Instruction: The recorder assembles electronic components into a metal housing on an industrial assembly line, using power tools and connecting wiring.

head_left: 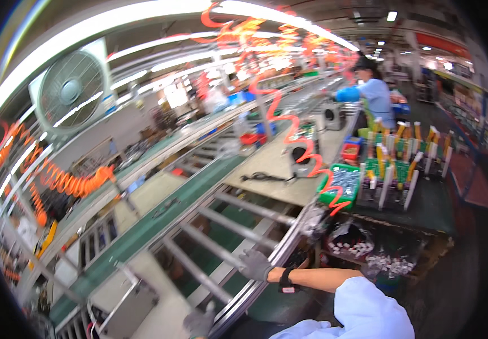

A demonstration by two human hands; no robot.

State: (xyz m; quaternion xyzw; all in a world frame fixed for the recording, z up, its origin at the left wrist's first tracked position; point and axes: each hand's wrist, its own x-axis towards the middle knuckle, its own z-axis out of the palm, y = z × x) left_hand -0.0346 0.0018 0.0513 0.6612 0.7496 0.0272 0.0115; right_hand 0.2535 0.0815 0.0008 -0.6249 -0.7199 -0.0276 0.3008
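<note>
Two grey-gloved hands of mine are at the near rail of a roller conveyor. My right hand (255,265), with a black band (287,280) at its wrist, lies over the metal rail (278,255) beside the roller ends, its fingers loosely spread and nothing visible in them. Lower down, my left hand (200,322) is by the near end of the rail, thumb and fingers apart; it is slightly blurred and partly cut off below. A flat metal case (128,313) stands on a pale board left of that hand. Bare metal rollers (215,246) lie between the rails.
Right of the line, a green bin (340,186) of small parts stands near upright circuit boards (393,169). Bags of parts (388,263) lie beneath. A coiled orange hose (295,127) hangs over the worktop (280,169). Farther along, a co-worker (376,93) stands. A fan (71,90) hangs upper left.
</note>
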